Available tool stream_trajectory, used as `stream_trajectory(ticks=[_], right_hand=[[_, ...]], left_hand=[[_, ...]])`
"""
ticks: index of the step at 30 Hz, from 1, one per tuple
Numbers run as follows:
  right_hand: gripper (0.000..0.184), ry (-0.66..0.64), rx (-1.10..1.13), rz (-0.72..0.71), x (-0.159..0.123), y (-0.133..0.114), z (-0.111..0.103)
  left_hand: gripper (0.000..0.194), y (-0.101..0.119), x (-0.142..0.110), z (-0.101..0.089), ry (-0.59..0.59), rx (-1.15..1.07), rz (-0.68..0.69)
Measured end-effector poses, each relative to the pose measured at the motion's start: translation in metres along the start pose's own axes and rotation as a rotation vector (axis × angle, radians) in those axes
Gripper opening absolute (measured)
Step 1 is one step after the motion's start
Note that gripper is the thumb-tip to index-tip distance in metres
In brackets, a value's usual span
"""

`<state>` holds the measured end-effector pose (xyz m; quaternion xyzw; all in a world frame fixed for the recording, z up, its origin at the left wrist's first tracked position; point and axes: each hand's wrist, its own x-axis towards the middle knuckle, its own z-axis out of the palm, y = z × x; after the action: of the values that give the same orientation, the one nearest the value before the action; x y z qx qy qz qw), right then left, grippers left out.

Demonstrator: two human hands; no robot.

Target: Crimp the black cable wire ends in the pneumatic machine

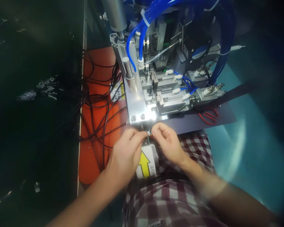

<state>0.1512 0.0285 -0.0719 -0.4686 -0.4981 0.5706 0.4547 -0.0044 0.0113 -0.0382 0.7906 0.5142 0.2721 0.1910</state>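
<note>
My left hand [129, 146] and my right hand [168, 140] meet just below the front edge of a metal machine plate [136, 108]. Between my fingertips is a small bundle of thin coloured wires [150, 133], with red, yellow and dark strands showing. The left thumb and forefinger pinch one side of the bundle; the right thumb and forefinger close on the other side. A black cable [119, 146] runs in from the left behind my left hand. Below the hands sits a white label with a yellow arrow [145, 164]. My fingers hide where the wires end.
Pneumatic cylinders [172, 104] and blue air hoses [156, 8] fill the machine ahead. Several black cables [92, 110] lie tangled over an orange surface [91, 170] on the left. A red-handled tool [209, 116] lies at the right. Clear scraps [48, 86] are scattered on the dark surface at far left.
</note>
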Motion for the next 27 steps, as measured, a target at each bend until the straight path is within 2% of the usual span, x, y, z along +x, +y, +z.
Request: stream_trajectory(ticks=[8, 27], right_hand=[[0.027, 0.043, 0.025, 0.056, -0.0012, 0.0016, 0.003], [0.027, 0.075, 0.009, 0.055, -0.001, -0.0014, 0.0056]], left_hand=[[0.028, -0.0018, -0.0014, 0.0009, -0.002, 0.064, 0.021], [0.026, -0.0013, -0.0008, 0.0023, 0.025, 0.115, 0.053]])
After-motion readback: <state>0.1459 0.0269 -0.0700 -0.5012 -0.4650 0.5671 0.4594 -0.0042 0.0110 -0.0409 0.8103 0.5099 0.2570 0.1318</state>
